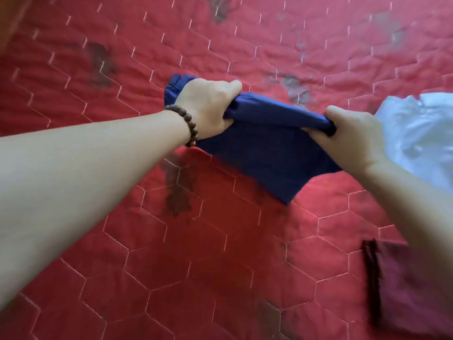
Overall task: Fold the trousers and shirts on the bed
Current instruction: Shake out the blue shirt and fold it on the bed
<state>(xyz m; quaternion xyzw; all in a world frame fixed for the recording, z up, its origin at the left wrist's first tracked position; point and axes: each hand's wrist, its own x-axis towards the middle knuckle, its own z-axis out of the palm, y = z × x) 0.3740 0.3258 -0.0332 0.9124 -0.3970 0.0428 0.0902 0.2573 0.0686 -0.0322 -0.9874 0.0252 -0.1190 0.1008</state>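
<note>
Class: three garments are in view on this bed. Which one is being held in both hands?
The dark blue garment; the white one and maroon one lie untouched.

Pretty clearly a bedroom at home: the whole view was a bed (220, 253) under a red quilt stitched in hexagons, a bit stained and worn, with loose clothes (421, 133) lying around on it, pale at one edge, maroon nearer.

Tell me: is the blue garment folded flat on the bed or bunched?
Bunched: the left hand and right hand grip the blue garment; it hangs.
</note>
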